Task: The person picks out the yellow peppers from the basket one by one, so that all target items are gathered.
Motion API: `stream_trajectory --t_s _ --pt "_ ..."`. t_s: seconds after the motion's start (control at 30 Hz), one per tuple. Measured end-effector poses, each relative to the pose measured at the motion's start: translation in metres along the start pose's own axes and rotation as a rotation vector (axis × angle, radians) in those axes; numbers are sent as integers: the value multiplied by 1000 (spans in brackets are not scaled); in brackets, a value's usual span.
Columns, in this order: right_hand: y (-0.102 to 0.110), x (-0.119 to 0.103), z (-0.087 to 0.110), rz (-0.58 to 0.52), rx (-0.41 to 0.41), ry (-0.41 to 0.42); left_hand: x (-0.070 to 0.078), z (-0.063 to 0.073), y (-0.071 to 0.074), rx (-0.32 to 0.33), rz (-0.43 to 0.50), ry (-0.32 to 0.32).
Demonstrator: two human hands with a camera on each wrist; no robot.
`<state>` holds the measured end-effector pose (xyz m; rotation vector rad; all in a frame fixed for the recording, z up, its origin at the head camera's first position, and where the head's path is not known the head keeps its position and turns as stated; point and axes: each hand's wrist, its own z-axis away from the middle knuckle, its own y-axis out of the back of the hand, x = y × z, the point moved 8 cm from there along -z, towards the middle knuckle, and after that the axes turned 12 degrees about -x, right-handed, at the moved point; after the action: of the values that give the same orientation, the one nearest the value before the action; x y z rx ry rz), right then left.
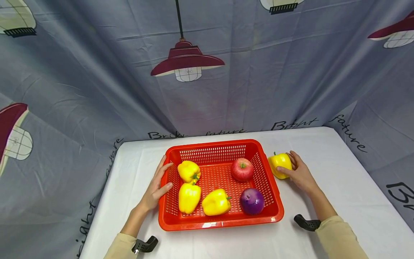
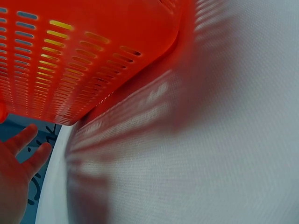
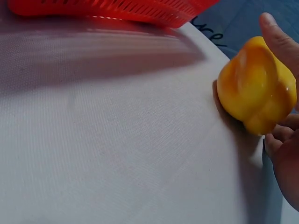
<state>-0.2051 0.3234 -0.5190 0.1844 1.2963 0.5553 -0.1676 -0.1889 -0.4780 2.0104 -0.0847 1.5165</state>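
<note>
at the head view's right we see a yellow pepper (image 1: 277, 163) held between thumb and fingers of the right hand (image 1: 300, 175), the left hand (image 1: 152, 194) spread wide at the red basket (image 1: 191, 226).

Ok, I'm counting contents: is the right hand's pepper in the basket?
Out: the yellow pepper is beside the red basket, outside its rim.

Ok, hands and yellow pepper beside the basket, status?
Left hand on left side of red basket. Right hand gripping yellow pepper outside it. Basket's right wall between pepper and inside.
</note>
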Motion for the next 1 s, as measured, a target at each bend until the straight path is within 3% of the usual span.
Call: stream_trajectory --t_s 0.6,1.0 --pt "12 -15 5 10 -28 67 -2 3 0 5 -7 9" --pt "31 -68 18 299 -159 65 1 0 0 -2 -16 -4"
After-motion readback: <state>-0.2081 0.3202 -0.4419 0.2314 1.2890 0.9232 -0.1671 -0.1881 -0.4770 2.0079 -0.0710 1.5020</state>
